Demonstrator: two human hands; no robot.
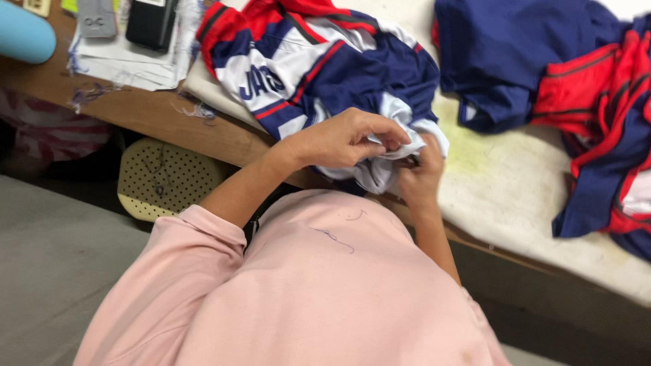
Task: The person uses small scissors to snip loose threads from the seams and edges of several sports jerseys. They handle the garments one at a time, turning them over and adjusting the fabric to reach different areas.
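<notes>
A bunched sports jersey (325, 74) in navy, white and red lies at the near edge of the worktop (502, 196), its lower white and pale-blue hem hanging just over that edge. Both hands work at this hem. The left hand (346, 139) comes in from the left with its fingers curled down, the grip closed in a pinch on a fold of the white cloth. The right hand (417, 179) sits just beside and slightly below it, fingers bent inward and closed on the same bundle of fabric; whether a small tool is between the fingers cannot be told. The two hands touch or nearly touch at the fingertips.

The jersey spreads away toward the far edge of the worktop, with a red collar part at the top and a white panel bearing dark blue lettering on its left side. To the right, well apart across a bare stretch of the pale, stained worktop cover, lies a heap of more garments (563, 88) in navy and red, reaching to the right edge.

At the far left corner, on the bare wooden part of the worktop, lie white papers (129, 61) with frayed threads beside them; on these sit a flat black rectangular device (150, 22) and a grey one (97, 17). A light-blue rounded object (24, 34) is at the left edge. Below the worktop stands a yellowish perforated seat (163, 179). The person wears a pink sweatshirt (325, 291).
</notes>
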